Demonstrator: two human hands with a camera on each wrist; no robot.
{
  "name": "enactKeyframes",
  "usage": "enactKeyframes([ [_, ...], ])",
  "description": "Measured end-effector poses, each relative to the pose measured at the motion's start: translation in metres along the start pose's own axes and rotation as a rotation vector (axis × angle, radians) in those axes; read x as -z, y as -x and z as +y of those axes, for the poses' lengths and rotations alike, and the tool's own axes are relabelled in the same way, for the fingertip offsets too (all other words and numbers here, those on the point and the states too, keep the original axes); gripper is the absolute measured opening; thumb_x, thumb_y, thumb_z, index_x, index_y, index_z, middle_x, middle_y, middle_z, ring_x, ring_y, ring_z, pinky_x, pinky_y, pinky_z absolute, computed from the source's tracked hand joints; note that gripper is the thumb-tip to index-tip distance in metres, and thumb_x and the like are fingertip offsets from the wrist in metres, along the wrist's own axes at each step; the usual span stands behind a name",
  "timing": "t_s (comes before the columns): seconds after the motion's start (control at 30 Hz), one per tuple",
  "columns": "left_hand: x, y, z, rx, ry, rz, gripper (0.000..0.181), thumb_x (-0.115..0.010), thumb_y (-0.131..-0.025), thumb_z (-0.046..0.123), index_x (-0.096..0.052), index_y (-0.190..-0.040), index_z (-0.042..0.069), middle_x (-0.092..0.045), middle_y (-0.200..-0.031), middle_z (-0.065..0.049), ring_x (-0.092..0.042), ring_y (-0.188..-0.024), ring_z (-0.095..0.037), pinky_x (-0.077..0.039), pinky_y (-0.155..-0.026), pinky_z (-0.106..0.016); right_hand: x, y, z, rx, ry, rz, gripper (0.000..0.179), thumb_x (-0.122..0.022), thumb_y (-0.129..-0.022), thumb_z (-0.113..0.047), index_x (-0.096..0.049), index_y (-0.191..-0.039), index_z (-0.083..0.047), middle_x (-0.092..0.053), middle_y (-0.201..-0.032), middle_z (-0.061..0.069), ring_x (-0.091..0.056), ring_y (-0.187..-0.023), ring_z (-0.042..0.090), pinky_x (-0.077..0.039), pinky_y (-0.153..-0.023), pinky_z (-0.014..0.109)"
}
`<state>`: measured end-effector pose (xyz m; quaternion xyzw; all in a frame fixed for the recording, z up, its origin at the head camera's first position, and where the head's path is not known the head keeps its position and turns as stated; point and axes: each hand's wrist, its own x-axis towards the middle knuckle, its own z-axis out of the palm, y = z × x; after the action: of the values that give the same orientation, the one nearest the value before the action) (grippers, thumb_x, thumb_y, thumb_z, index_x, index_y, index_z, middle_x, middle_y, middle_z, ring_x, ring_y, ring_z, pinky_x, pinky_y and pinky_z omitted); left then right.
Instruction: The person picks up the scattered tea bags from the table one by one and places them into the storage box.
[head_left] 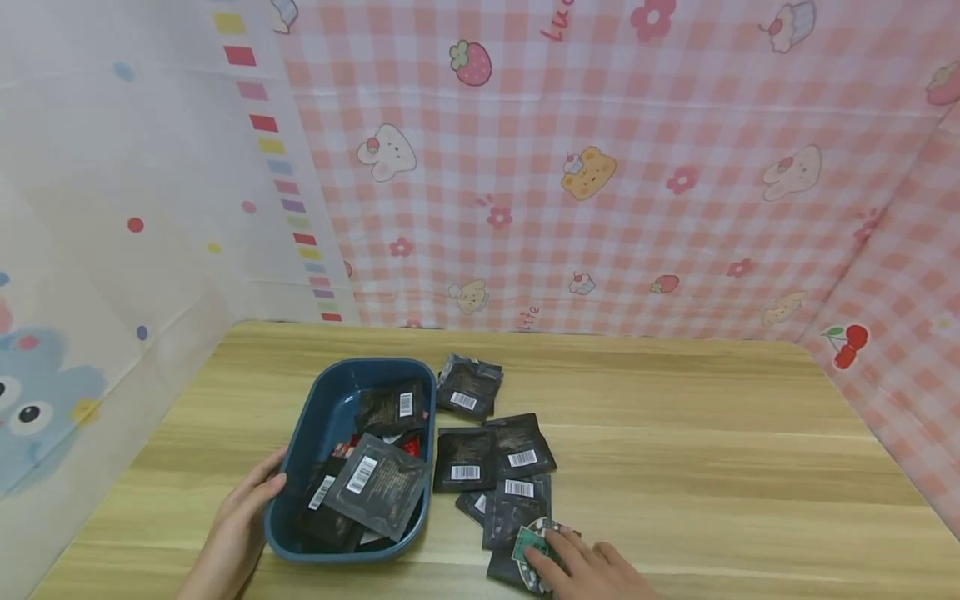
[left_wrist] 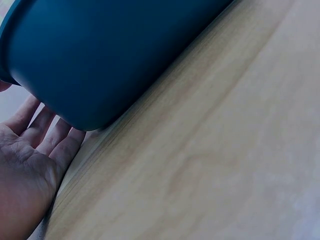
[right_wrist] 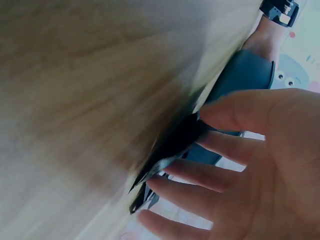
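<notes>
A dark blue plastic bin (head_left: 300, 433) holds several flat black packets (head_left: 378, 487) with white barcode labels, some red showing among them. My left hand (head_left: 238, 517) rests against the bin's near left side, thumb close to the rim; in the left wrist view its straight fingers touch the bin's lower corner. Right of the bin, my right hand (head_left: 592, 567) lies over the near end of a group of black packets (head_left: 517, 508). Its fingertips touch a packet with a round patterned label and green patch (head_left: 527, 543). In the right wrist view those fingers look fairly straight and spread.
More black packets (head_left: 470, 387) lie beside the bin's far right corner, and others (head_left: 465, 458) overlap along its right side. The wooden table (head_left: 712, 467) meets a pink checked cloth (head_left: 525, 250) at the back. Printed cloth also hangs left and right.
</notes>
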<state>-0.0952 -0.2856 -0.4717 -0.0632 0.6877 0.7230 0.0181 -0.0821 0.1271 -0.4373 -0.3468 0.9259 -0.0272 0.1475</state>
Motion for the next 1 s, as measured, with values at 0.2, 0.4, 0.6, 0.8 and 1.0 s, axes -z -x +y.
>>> enactKeyframes([
  [0.2,0.0,0.0,-0.002,-0.007,0.001,-0.002,0.044,-0.035,-0.102,0.022,-0.032,-0.145,0.016,-0.041,-0.125,0.028,-0.042,-0.109,0.018,-0.039,-0.085,-0.006,0.013,0.006,-0.003,0.022,0.139,0.255,0.078,-0.026,-0.083,-0.077,-0.062,-0.122,-0.019,-0.071,-0.115,0.001,-0.064,-0.1,0.02,-0.055,-0.08,0.043],
  [0.4,0.0,0.0,-0.002,-0.024,0.016,0.004,0.041,-0.035,-0.102,0.02,-0.036,-0.143,0.017,-0.046,-0.12,0.033,-0.044,-0.109,0.017,-0.04,-0.084,-0.006,0.027,0.007,-0.004,0.002,0.14,0.456,0.077,-0.04,-0.077,-0.078,-0.065,-0.116,-0.016,-0.075,-0.1,-0.004,-0.065,-0.087,0.014,-0.055,-0.079,0.037],
  [0.6,0.0,0.0,-0.002,0.005,0.001,0.005,0.045,-0.036,-0.102,0.024,-0.032,-0.146,0.016,-0.043,-0.122,0.031,-0.043,-0.109,0.018,-0.039,-0.084,-0.006,0.044,0.004,-0.008,0.049,0.14,0.59,0.057,-0.062,-0.077,-0.058,-0.064,-0.115,-0.016,-0.075,-0.092,-0.006,-0.063,-0.085,0.009,-0.054,-0.078,0.034],
  [0.8,0.002,-0.001,-0.001,0.009,0.001,0.007,0.044,-0.036,-0.102,0.023,-0.033,-0.145,0.017,-0.043,-0.121,0.031,-0.042,-0.108,0.019,-0.038,-0.084,-0.006,0.069,0.0,-0.021,0.055,0.078,0.503,0.048,-0.068,-0.08,-0.033,-0.058,-0.124,-0.016,-0.075,-0.1,-0.005,-0.062,-0.09,0.011,-0.053,-0.085,0.039],
  [1.0,0.001,-0.001,-0.001,0.002,0.008,0.003,0.044,-0.036,-0.102,0.023,-0.033,-0.145,0.017,-0.045,-0.12,0.034,-0.043,-0.108,0.019,-0.038,-0.084,-0.006,0.085,-0.015,-0.032,0.097,0.103,0.655,0.044,-0.069,-0.075,-0.006,-0.065,-0.116,-0.021,-0.075,-0.094,-0.01,-0.063,-0.089,0.006,-0.054,-0.082,0.032],
])
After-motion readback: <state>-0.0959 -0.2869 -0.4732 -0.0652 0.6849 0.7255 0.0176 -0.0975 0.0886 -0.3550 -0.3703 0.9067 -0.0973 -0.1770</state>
